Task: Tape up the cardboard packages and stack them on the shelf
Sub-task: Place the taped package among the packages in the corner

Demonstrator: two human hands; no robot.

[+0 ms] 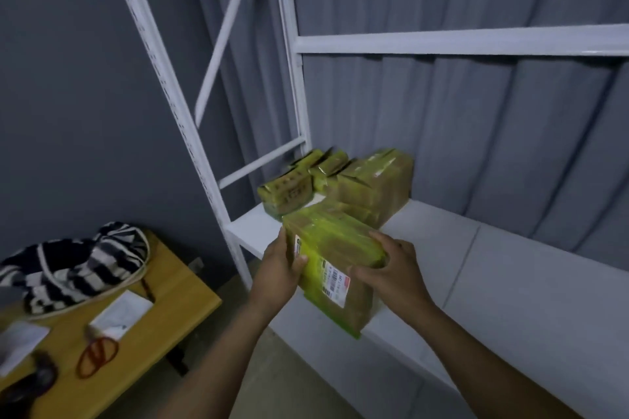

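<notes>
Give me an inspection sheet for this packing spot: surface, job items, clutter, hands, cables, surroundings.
Surface: white shelf board on a metal frame.
Job's things: taped package at the shelf's front edge; other taped packages stacked at back left.
Clutter: striped bag, scissors, papers on the wooden table.
Hands: left hand and right hand both grip the package.
Cables: nothing seen.
Surroundings: grey curtain behind, grey wall at left.

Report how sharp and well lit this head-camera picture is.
Head view: dim, bluish light; stacked packages behind are motion-blurred; the held package is sharper, yet its label is unreadable; shelf uprights lean from wide-angle distortion.
</notes>
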